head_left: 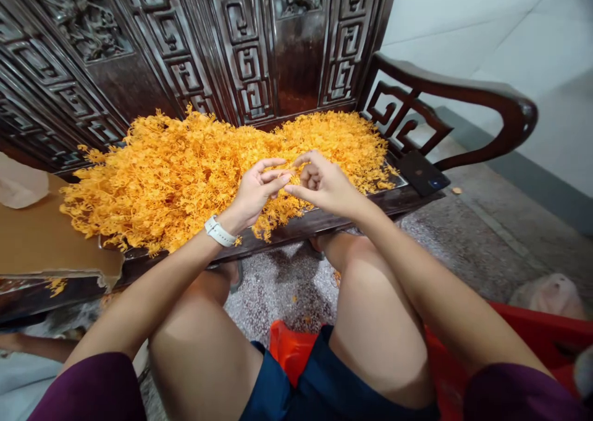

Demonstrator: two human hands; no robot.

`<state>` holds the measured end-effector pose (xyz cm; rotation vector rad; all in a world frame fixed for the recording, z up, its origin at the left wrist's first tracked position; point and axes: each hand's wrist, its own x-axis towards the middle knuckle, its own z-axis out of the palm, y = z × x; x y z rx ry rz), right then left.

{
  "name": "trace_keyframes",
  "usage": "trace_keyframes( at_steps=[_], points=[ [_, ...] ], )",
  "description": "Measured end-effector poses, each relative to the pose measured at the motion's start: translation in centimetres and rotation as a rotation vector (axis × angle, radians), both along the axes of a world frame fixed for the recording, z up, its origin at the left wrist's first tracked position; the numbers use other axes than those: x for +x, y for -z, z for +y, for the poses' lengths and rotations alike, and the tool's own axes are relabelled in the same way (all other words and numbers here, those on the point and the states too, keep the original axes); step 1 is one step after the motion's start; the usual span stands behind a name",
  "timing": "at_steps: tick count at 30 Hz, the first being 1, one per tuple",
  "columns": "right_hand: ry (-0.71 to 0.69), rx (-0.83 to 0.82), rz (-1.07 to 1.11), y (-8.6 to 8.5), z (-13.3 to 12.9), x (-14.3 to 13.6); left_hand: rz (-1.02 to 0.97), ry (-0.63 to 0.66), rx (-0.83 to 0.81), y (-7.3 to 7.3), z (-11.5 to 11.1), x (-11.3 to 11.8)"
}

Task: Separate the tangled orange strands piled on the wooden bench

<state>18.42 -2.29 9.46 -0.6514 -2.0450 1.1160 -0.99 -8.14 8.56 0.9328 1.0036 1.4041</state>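
A large heap of orange-yellow artificial sprigs (176, 174) spreads along the dark carved wooden bench (296, 228). Above its front part my two hands meet, fingertips close together. My left hand (260, 189), with a white watch band at the wrist, has thumb and fingers drawn together on something too small to make out. Opposite it, my right hand (319, 180) has its thumb and index finger curved toward the left fingertips with a gap between them, the other fingers curled in. Whether a thin piece runs between the hands is unclear against the orange heap.
A dark phone (421, 173) lies at the bench's right end, below the curved armrest (504, 103). Cardboard (55, 236) rests at the left. Red plastic (290, 347) shows between my legs, and a red container (537, 328) stands at the right. Part of another person's limb shows at the lower left.
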Motion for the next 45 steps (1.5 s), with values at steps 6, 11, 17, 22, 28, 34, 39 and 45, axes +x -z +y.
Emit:
trace_keyframes(
  at_steps=[6, 11, 17, 22, 28, 34, 39, 45],
  points=[
    [0.007, 0.060, 0.042, 0.6, 0.3, -0.3, -0.058, 0.005, -0.003, -0.2, 0.2, -0.3],
    [-0.011, -0.162, 0.162, 0.1, 0.4, -0.2, -0.094, -0.058, -0.017, -0.6, 0.6, -0.8],
    [-0.142, -0.510, 0.342, -0.1, 0.5, 0.2, 0.045, -0.125, -0.035, -0.1, 0.8, -0.6],
    [-0.218, -0.563, 0.258, 0.1, 0.2, 0.0, 0.114, -0.264, 0.038, -1.4, 2.5, -0.3],
    [-0.219, -0.516, 0.353, -1.3, -1.1, -1.2, 0.127, -0.441, 0.279, -6.2, 8.8, 1.0],
    [-0.387, -0.348, 0.195, -1.8, -5.0, -0.6, -0.058, -0.511, 0.198, -8.1, 12.1, -1.6],
    [-0.382, -0.361, 0.142, -2.3, -4.5, 0.8, -0.103, -0.359, 0.230, -7.7, 11.3, -2.3],
    [-0.161, -0.451, 0.530, -5.1, 0.3, 2.1, -0.124, -0.360, 0.195, -8.1, 12.0, -2.4]
  ],
)
